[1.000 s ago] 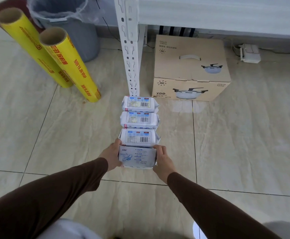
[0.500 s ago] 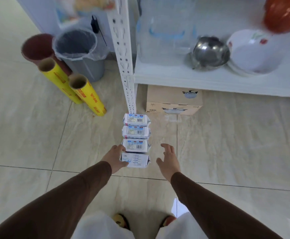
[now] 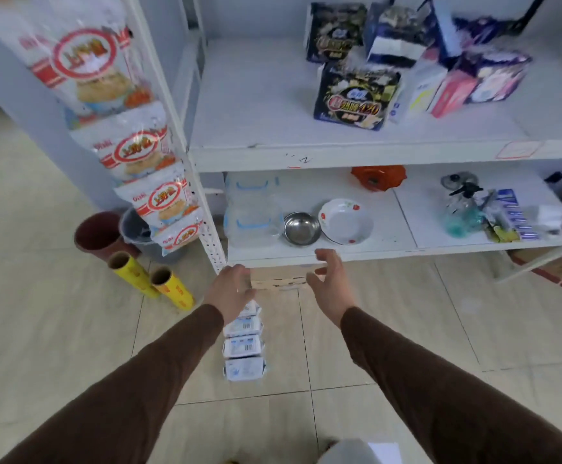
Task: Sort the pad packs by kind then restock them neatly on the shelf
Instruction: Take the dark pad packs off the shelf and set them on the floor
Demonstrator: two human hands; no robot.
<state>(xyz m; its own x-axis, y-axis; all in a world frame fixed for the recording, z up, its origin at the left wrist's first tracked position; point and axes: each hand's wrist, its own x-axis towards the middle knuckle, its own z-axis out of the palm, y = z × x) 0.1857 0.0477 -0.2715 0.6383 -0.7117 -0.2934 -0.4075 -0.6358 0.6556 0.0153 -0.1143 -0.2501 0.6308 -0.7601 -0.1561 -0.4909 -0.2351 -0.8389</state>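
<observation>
Several white pad packs (image 3: pixel 243 346) lie in a row on the floor tiles, below my left wrist. My left hand (image 3: pixel 231 291) hangs over the far end of that row, fingers relaxed, holding nothing. My right hand (image 3: pixel 331 283) is raised beside it with fingers spread and empty, in front of the lower shelf edge. On the upper shelf (image 3: pixel 256 152) stand dark pad packs (image 3: pixel 356 95) and, to their right, a jumble of white, pink and purple pad packs (image 3: pixel 457 82), some tilted.
The lower shelf (image 3: pixel 339 254) carries clear containers (image 3: pixel 252 212), a steel bowl (image 3: pixel 301 228), a white dish (image 3: pixel 344 221) and small goods. Snack bags (image 3: pixel 145 152) hang on the white upright. Two yellow film rolls (image 3: pixel 152 279) and bins (image 3: pixel 100 234) stand at the left.
Both hands let go of the nearest white pack and rose away from the floor row. The view tilted up from the floor to the shelves.
</observation>
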